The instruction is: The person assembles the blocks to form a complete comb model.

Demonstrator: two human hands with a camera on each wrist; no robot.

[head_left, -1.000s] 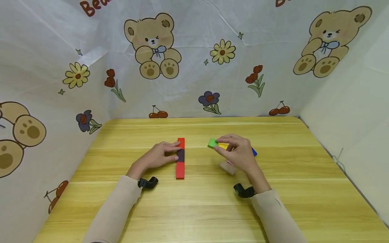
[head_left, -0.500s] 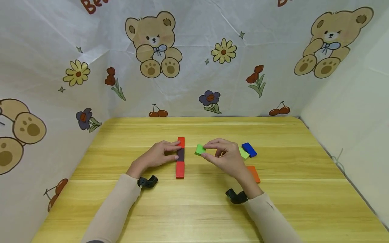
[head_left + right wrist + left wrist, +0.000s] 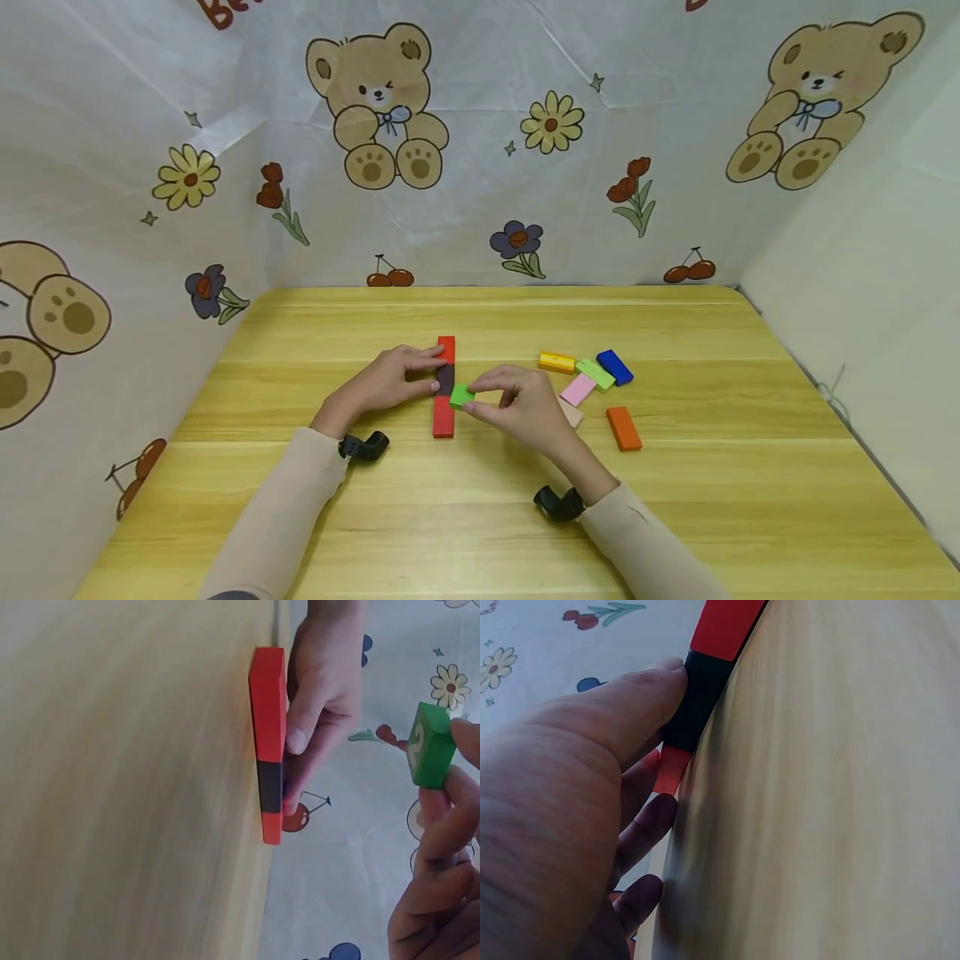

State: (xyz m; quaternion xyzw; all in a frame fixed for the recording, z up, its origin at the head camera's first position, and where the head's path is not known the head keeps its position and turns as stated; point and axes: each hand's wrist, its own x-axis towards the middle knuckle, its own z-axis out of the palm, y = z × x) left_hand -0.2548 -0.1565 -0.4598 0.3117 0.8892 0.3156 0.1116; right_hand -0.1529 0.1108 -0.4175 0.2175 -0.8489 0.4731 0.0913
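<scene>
Two red wooden blocks, the near one [image 3: 443, 418] and the far one [image 3: 447, 343], lie in a straight row with a dark block [image 3: 446, 378] between them. Beside the row's left edge rests my left hand [image 3: 384, 382], thumb touching the dark block and fingers loosely extended at the far red one. My right hand [image 3: 523, 410] pinches a small green block [image 3: 462, 397] between thumb and fingers, at the row's right side in the head view. In the right wrist view the green block [image 3: 432, 746] is held above the table, with a white mark on one face.
Right of the right hand lie a yellow block [image 3: 557, 362], a light green block [image 3: 596, 375], a blue block [image 3: 615, 367], a pink block [image 3: 578, 389], a pale wooden block [image 3: 571, 412] and an orange block [image 3: 624, 429]. A patterned cloth [image 3: 465, 167] hangs behind the table.
My right hand has carried the green block leftward from the loose blocks to the row, uncovering those blocks. The left hand stays at the row.
</scene>
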